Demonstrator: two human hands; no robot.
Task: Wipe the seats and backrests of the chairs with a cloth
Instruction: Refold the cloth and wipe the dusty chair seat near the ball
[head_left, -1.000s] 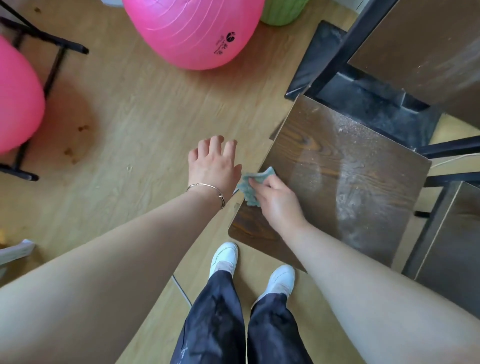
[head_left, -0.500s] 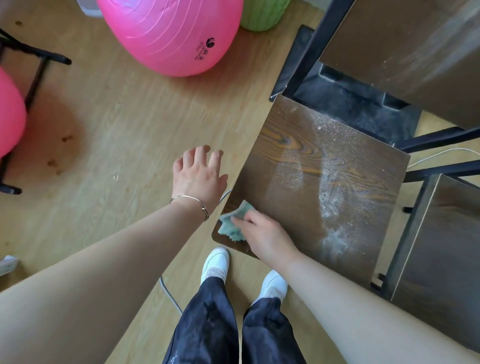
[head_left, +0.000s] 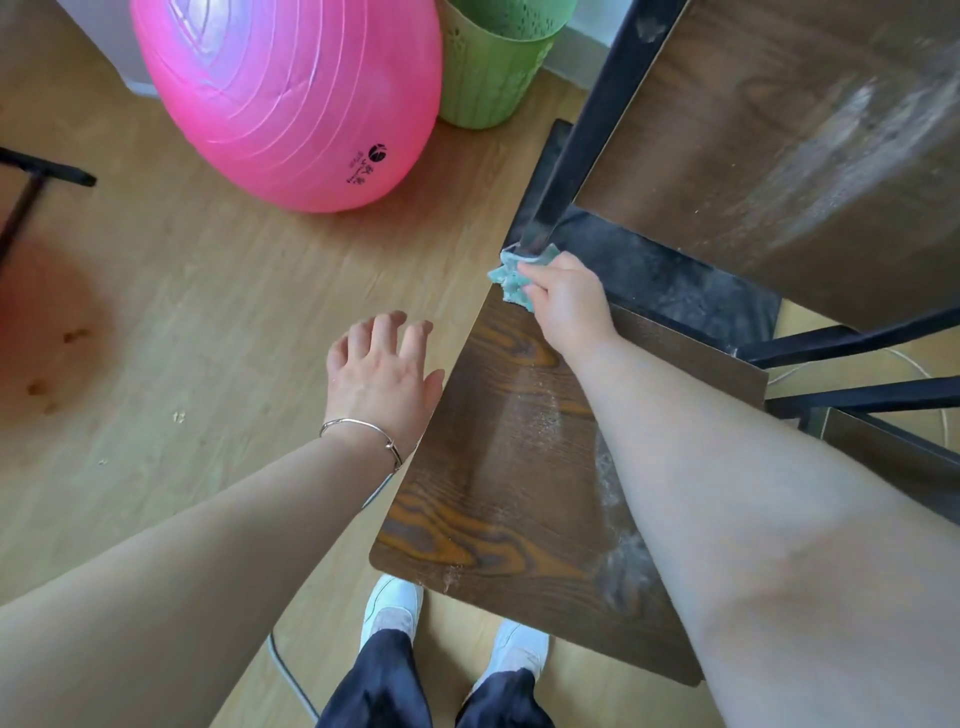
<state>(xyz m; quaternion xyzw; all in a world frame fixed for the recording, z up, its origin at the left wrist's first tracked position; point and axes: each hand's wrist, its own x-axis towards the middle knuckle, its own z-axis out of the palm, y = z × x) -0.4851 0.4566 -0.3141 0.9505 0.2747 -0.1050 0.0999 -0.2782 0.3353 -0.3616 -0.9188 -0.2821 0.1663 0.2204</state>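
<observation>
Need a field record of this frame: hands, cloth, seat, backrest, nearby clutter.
right hand: grips cloth at the seat's far left corner, against the black post
left hand: open, fingers spread, beside the seat's left edge; contact unclear
seat: dark wood, pale dust on its right part
backrest: pale dusty streaks
nearby: pink ball, green basket

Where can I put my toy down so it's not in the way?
The wooden floor is bare between the pink ball, the black stand and the left hand. The chair seat is free between the two arms. It's crowded at the seat's far corner, where the right hand holds the cloth at the black post.
</observation>
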